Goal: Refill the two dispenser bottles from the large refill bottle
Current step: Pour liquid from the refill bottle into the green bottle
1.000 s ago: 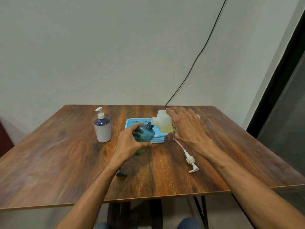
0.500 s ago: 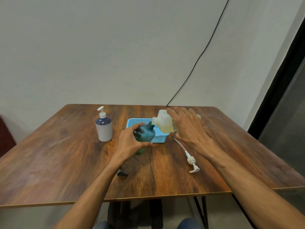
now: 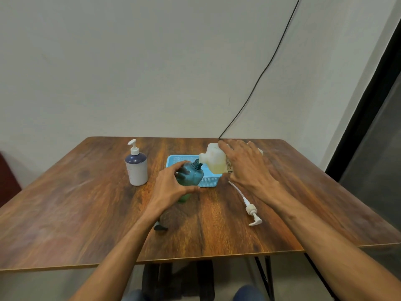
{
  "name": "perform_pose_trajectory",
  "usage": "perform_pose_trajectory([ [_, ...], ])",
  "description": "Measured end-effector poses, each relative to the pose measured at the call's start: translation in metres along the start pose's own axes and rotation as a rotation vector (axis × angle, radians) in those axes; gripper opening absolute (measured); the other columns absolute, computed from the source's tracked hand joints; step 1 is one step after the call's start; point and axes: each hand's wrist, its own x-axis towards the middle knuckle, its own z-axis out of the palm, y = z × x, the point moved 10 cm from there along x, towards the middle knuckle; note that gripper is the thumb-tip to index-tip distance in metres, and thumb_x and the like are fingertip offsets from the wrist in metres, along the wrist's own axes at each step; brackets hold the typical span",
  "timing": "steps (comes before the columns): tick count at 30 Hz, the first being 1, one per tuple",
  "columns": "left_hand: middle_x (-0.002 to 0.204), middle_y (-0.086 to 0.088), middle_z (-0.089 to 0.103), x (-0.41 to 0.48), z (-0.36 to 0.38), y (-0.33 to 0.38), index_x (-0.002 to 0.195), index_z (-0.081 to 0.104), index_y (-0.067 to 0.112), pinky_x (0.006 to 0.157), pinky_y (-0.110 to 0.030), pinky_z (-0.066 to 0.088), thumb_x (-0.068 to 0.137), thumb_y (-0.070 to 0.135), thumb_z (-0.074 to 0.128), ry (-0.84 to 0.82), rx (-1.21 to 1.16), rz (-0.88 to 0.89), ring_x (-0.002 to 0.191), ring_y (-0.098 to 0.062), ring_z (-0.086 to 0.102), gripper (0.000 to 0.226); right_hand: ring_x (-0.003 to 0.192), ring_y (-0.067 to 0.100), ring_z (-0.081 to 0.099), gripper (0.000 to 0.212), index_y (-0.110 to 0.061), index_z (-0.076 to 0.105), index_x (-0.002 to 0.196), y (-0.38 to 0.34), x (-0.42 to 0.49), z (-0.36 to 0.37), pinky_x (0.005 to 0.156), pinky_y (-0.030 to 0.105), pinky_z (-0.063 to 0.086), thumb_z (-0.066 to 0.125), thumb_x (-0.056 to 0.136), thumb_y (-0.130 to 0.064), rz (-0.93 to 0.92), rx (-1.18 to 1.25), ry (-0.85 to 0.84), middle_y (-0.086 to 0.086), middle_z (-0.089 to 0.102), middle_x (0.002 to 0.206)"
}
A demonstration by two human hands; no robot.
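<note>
Over the brown wooden table (image 3: 86, 213), the right hand (image 3: 245, 168) curls its fingers round the large translucent white refill bottle (image 3: 214, 161), tipped, spout at the open neck of the tilted teal plastic bottle (image 3: 191, 175); the left hand (image 3: 171, 187) clamps that bottle; a white-and-navy pump bottle (image 3: 137, 168) stands apart, leftward.
</note>
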Motion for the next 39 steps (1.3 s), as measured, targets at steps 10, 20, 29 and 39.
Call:
perform_pose_trajectory([
  [10,0.113,0.011,0.065,-0.0001,-0.0008,0.0042,0.131,0.057,0.028,0.092,-0.035,0.057,0.057,0.05,0.088,-0.001,-0.009,0.008,0.102,-0.005,0.063,0.083,0.131,0.035,0.049,0.09,-0.019,0.037,0.149,0.0005,0.0018,0.0003,0.11,0.054,0.035,0.083,0.073,-0.034,-0.001,0.003,-0.002,0.012,0.051,0.146],
  [20,0.117,0.012,0.065,-0.0005,0.0009,0.0007,0.133,0.056,0.028,0.094,-0.034,0.056,0.056,0.056,0.085,-0.016,-0.016,0.0,0.105,-0.005,0.062,0.086,0.132,0.035,0.048,0.089,-0.02,0.035,0.15,0.0008,0.0014,-0.0002,0.111,0.054,0.034,0.081,0.075,-0.033,-0.004,-0.004,-0.013,0.011,0.049,0.147],
  [29,0.111,0.014,0.064,0.0014,-0.0007,0.0034,0.132,0.057,0.027,0.092,-0.033,0.056,0.063,0.039,0.09,0.011,-0.003,0.02,0.102,-0.005,0.063,0.077,0.129,0.035,0.05,0.087,-0.019,0.038,0.148,0.001,0.0024,-0.0036,0.109,0.054,0.035,0.081,0.074,-0.031,-0.004,-0.008,0.008,0.012,0.051,0.145],
  [39,0.115,0.013,0.063,0.0001,-0.0026,0.0041,0.134,0.056,0.023,0.094,-0.03,0.054,0.064,0.036,0.091,0.018,0.016,0.024,0.105,-0.005,0.061,0.08,0.123,0.035,0.055,0.088,-0.021,0.038,0.144,0.0003,0.0046,0.0019,0.105,0.053,0.041,0.083,0.069,-0.03,-0.015,-0.04,0.018,0.011,0.055,0.138],
])
